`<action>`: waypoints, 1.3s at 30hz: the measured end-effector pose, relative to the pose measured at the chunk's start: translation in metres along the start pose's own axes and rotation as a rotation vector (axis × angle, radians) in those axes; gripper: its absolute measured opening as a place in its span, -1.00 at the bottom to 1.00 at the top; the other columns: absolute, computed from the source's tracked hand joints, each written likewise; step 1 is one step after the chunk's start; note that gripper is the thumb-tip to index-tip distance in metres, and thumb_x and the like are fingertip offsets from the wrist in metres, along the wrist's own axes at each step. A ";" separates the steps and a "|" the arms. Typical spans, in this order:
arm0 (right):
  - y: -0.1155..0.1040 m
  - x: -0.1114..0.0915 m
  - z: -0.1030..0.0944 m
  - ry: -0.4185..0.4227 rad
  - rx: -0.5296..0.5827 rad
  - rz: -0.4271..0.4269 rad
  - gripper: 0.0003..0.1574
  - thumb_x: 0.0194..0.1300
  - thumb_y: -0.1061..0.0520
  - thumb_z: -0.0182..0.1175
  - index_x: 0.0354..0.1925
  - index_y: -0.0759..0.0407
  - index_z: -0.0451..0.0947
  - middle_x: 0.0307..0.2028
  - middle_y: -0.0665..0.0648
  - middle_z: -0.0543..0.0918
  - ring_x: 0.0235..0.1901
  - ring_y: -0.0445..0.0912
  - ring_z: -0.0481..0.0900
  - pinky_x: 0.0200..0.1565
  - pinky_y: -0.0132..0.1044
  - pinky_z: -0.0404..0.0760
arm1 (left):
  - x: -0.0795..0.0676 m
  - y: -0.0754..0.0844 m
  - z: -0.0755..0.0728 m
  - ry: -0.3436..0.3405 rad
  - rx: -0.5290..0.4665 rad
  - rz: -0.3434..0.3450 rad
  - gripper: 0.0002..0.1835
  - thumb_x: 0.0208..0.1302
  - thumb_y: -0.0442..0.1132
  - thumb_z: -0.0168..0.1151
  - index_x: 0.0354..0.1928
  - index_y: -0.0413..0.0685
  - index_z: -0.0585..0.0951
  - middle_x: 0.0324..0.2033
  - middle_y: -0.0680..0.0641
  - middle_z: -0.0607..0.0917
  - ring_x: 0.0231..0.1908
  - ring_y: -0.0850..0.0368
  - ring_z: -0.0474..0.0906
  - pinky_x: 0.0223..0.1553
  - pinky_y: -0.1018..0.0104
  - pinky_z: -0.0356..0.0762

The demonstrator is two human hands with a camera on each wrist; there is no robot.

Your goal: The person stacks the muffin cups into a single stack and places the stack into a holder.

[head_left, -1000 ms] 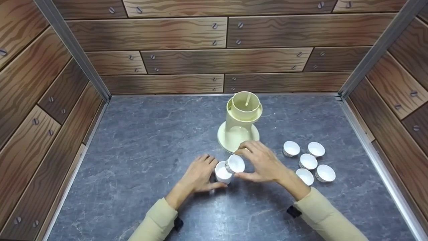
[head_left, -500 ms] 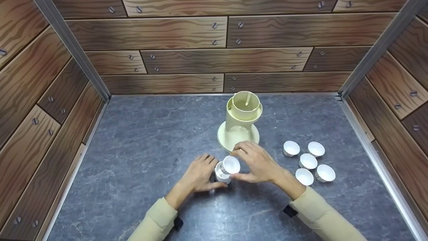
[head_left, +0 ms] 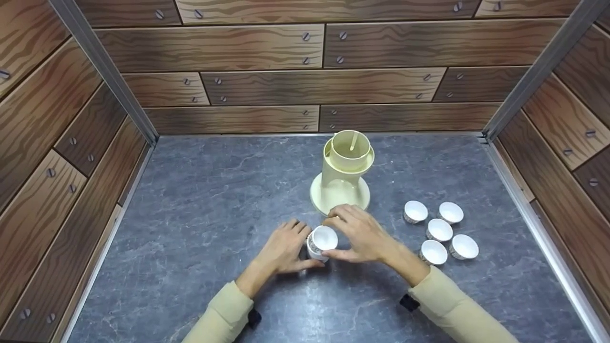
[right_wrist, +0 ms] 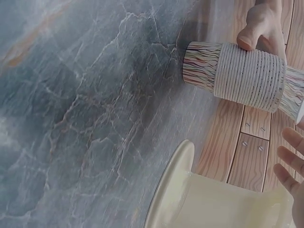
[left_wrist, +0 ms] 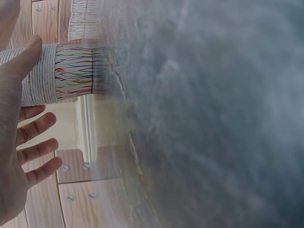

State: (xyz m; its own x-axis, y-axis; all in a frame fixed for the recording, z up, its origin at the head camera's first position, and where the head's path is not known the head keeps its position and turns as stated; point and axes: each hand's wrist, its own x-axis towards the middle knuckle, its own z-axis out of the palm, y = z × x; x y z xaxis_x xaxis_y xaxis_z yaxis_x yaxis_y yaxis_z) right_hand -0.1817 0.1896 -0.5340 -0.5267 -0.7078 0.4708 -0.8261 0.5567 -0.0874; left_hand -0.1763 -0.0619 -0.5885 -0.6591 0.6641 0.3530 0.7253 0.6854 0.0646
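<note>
Right-wrist view bares the streaky, ribbed side of a stack of cups [right_wrist: 249, 76], upright on the bench [head_left: 214, 190]; head view takes in five loose cups [head_left: 439, 230] off to the right. The left hand [head_left: 282, 247] wraps thumb and fingers round the stack. Beside it, the right hand [head_left: 360, 236] pinches a single cup [head_left: 323, 238] over the stack (touching or not, I cannot tell).

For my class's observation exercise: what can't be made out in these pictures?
Left wrist view: top of the cup stack, cut off by left edge.
Head view: the cup stack's inside, hidden by the top cup.
Left wrist view: detail on the table, blurred.
Right wrist view: part of the right hand, past the edge.
</note>
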 end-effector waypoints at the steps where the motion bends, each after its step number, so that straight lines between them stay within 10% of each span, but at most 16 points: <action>1: 0.000 0.000 0.001 0.001 -0.002 -0.003 -0.23 0.22 -0.50 0.35 0.07 0.03 0.64 0.01 0.06 0.66 0.05 -0.05 0.63 0.15 -0.13 0.65 | 0.000 0.000 0.000 -0.004 0.001 0.000 -0.16 0.08 0.59 0.32 0.05 0.00 0.60 -0.09 -0.01 0.72 -0.03 0.06 0.62 0.00 0.16 0.70; 39: 0.002 0.001 0.017 -0.063 -0.018 -0.007 -0.20 0.23 -0.56 0.30 0.08 0.00 0.64 -0.01 0.03 0.66 0.04 -0.06 0.61 0.06 -0.17 0.62 | 0.001 0.000 0.002 -0.026 0.023 -0.025 -0.12 0.07 0.61 0.31 0.09 0.01 0.61 -0.07 -0.01 0.73 0.00 0.04 0.63 0.06 0.12 0.69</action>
State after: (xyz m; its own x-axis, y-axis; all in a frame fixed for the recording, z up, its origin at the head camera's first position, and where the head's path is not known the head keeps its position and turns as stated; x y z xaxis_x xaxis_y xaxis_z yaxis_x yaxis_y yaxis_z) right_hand -0.1877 0.1826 -0.5486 -0.5328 -0.7375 0.4150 -0.8266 0.5586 -0.0685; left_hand -0.1770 -0.0607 -0.5896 -0.6818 0.6543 0.3272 0.7043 0.7081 0.0515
